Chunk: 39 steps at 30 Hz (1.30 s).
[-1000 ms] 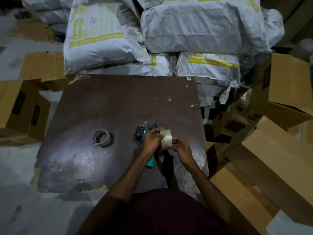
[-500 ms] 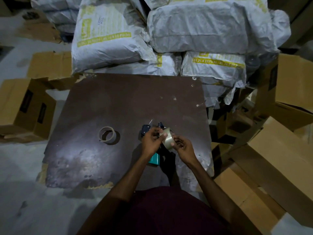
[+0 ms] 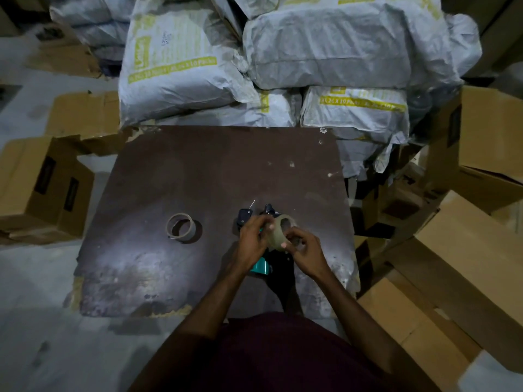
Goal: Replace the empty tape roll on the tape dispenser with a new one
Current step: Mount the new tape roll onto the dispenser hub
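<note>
1. Board (image 3: 175,176): flat dark brown sheet, scuffed, chipped along the near edge, glare patch lower left. It's your only work surface. A roll dropped on edge could run off the right side into the cardboard boxes (image 3: 464,267).
2. Sacks (image 3: 325,46): woven grey-white bags with yellow print, stacked behind the board. Soft and crumpled, not in your way.
3. Tape dispenser (image 3: 261,265): teal handle sticking out toward you, black head parts at the far end, lying on the board under your hands. Hard plastic. The cutter blade isn't visible, so watch your fingertips when you feed the tape through.
4. New tape roll (image 3: 278,232): pale, glossy, thick ring held just above the dispenser. Your left hand (image 3: 252,239) grips its left side with fingers curled; your right hand (image 3: 302,247) pinches the near rim. Probably hunting for the tape end. Risks: a slick surface means a slip, and mounting it the wrong way round puts the adhesive facing wrong.
5. Empty core (image 3: 181,226): thin brown cardboard ring, standing apart on the board to the left. Already off; don't grab it by mistake in this dim light.
</note>
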Each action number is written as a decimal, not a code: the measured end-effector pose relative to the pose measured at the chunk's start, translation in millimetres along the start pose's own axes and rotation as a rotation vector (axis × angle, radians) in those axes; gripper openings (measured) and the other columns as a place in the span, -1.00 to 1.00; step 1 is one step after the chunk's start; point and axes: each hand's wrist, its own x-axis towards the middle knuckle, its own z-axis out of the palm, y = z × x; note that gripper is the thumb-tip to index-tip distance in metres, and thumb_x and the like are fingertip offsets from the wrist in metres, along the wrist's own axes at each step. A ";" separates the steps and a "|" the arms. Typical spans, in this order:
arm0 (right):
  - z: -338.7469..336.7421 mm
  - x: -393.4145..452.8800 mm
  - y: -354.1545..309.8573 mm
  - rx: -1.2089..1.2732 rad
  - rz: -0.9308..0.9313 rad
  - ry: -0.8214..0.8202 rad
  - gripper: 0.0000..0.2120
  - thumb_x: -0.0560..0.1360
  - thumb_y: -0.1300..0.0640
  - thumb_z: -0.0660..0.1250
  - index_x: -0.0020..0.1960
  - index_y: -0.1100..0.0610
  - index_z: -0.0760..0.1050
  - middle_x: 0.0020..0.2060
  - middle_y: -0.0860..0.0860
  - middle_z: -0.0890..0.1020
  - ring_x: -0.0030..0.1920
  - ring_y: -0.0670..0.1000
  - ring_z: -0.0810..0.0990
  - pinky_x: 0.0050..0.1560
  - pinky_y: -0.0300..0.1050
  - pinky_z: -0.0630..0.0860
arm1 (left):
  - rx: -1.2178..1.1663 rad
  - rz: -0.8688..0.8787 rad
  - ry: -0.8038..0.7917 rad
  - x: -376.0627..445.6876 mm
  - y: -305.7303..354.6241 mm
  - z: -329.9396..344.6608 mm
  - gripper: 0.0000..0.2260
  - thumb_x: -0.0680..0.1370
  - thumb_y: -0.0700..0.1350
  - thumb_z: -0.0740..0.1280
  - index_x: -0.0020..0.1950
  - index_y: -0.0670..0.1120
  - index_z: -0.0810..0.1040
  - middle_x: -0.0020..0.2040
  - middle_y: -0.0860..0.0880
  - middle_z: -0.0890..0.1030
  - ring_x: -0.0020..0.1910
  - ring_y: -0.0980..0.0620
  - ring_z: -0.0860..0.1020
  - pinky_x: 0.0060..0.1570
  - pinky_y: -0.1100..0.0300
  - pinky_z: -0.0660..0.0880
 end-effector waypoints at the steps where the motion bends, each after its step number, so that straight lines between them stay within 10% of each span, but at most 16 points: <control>1: -0.1 -0.2 2.4 -0.037 -0.010 0.016 -0.78 0.39 0.12 0.52 0.01 -0.05 0.61 -0.08 -0.11 0.63 -0.03 -0.11 0.59 0.01 -0.05 0.57 | 0.008 0.015 0.010 0.4 -1.2 -0.3 -0.88 0.61 -0.14 0.34 0.10 -0.09 0.63 0.02 0.09 0.61 -0.02 0.25 0.55 0.00 0.32 0.52; 8: 9.4 -7.8 0.1 0.051 0.090 -0.054 -0.34 0.20 -0.06 0.67 0.22 -0.06 0.48 0.26 -0.01 0.34 0.34 -0.04 0.37 0.32 -0.15 0.45 | -0.084 -0.107 0.131 -5.5 -8.3 8.0 -0.84 0.49 -0.29 0.31 -0.13 -0.03 0.58 -0.17 0.07 0.67 -0.14 0.14 0.64 -0.12 0.02 0.63; 13: 11.8 -8.3 2.3 0.182 0.167 -0.141 -0.09 0.27 0.19 0.65 0.44 0.10 0.18 0.27 -0.12 0.40 0.18 -0.46 0.45 0.08 -0.42 0.51 | -0.088 -0.159 0.119 -5.5 -9.1 15.4 -0.96 0.50 -0.12 0.34 -0.13 0.00 0.59 -0.14 0.07 0.66 -0.17 0.11 0.64 -0.12 0.01 0.61; 19: 10.3 -3.4 10.8 0.082 0.203 -0.048 0.13 0.08 -0.23 0.67 0.51 -0.05 0.21 0.36 -0.01 0.31 0.37 -0.04 0.41 0.32 -0.13 0.46 | -0.182 -0.199 -0.011 -3.1 -13.8 12.2 -0.95 0.56 -0.12 0.34 -0.04 -0.02 0.60 -0.07 0.05 0.69 -0.04 0.11 0.65 0.03 0.03 0.62; 23: 8.6 2.2 12.6 0.019 0.176 -0.023 0.07 0.10 -0.10 0.70 0.49 0.02 0.28 0.25 0.00 0.25 0.33 -0.06 0.38 0.19 -0.40 0.41 | -0.223 -0.211 -0.120 -0.2 -12.0 7.7 -0.89 0.57 -0.20 0.35 0.05 -0.06 0.64 0.02 0.05 0.70 0.04 0.08 0.66 0.10 0.12 0.61; 34: 13.6 34.2 -0.8 -0.281 0.069 -0.068 -0.13 0.19 -0.13 0.57 0.44 -0.01 0.36 0.23 0.04 0.34 0.25 0.04 0.44 0.29 -0.04 0.51 | 0.006 -0.309 0.018 16.7 -8.2 7.2 -0.88 0.53 -0.17 0.42 0.04 -0.13 0.69 -0.09 0.02 0.72 -0.16 0.16 0.65 -0.15 0.55 0.49; 39: 14.6 65.7 -12.6 -0.259 0.101 -0.116 -0.14 0.23 -0.14 0.59 0.45 0.01 0.37 0.21 0.04 0.39 0.15 -0.07 0.45 0.27 -0.15 0.46 | 0.014 -0.368 0.100 42.1 -12.4 4.1 -0.85 0.49 -0.20 0.41 0.03 -0.14 0.69 -0.07 -0.07 0.75 -0.12 0.05 0.72 -0.01 0.13 0.67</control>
